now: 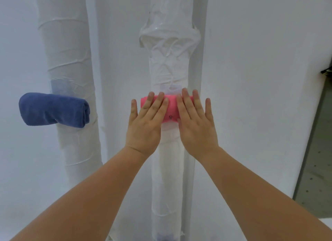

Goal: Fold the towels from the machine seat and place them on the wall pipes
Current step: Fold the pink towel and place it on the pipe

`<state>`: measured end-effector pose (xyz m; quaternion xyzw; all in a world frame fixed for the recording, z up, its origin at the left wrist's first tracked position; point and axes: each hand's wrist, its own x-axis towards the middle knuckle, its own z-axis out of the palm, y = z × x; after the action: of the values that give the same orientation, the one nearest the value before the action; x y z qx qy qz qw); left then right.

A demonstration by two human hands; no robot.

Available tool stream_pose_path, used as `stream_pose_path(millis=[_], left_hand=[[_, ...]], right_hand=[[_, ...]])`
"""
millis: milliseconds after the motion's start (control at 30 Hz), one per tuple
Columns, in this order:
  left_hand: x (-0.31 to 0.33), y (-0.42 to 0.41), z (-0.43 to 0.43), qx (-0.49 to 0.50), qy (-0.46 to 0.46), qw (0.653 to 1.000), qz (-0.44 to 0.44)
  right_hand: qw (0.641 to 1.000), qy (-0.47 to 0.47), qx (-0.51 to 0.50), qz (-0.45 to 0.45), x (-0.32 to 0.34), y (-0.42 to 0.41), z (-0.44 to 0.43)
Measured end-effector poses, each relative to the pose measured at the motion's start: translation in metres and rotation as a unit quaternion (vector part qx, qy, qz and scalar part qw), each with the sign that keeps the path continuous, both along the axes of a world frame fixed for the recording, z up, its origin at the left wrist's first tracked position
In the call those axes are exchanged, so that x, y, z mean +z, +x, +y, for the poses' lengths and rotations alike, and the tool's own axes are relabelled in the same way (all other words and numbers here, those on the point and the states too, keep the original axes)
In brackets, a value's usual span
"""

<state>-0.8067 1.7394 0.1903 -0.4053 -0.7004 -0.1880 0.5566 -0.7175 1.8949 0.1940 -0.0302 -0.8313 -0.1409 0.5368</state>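
- My left hand (146, 123) and right hand (195, 122) lie flat, fingers spread, on the pink towel (169, 105) at frame centre.
- A blue towel (53, 110) sits on the left pipe (71, 60).

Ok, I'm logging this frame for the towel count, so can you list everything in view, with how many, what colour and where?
blue towel: one, blue, folded, resting against the left wrapped pipe
pink towel: one, pink, folded, across the middle wrapped pipe, mostly covered by the hands
wrapped pipes: two, white, vertical, running up the wall at left and centre
small metal screw: one, silver, at the pink towel's lower edge between the hands
wall: one, white, behind the pipes
grey panel: one, grey, at the right edge
left hand: one, flat on the pink towel, fingers spread
right hand: one, flat on the pink towel, fingers spread
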Motion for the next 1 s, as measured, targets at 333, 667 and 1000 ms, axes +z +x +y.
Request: stream_pose_path(millis=[333, 667, 1000], left_hand=[[-0.009, -0.017, 0.009, 0.020, -0.092, 0.989, -0.114], [0.004, -0.002, -0.004, 0.083, -0.165, 0.972, -0.145], [0.006, 0.042, -0.023, 0.151, -0.151, 0.960, -0.184]], right_hand=[[0.995, -0.037, 0.002, -0.090, -0.007, -0.018, 0.011], [0.986, -0.055, -0.009, -0.159, 0.004, -0.004, 0.003], [0.986, -0.065, -0.018, -0.152, 0.005, 0.028, -0.014]])
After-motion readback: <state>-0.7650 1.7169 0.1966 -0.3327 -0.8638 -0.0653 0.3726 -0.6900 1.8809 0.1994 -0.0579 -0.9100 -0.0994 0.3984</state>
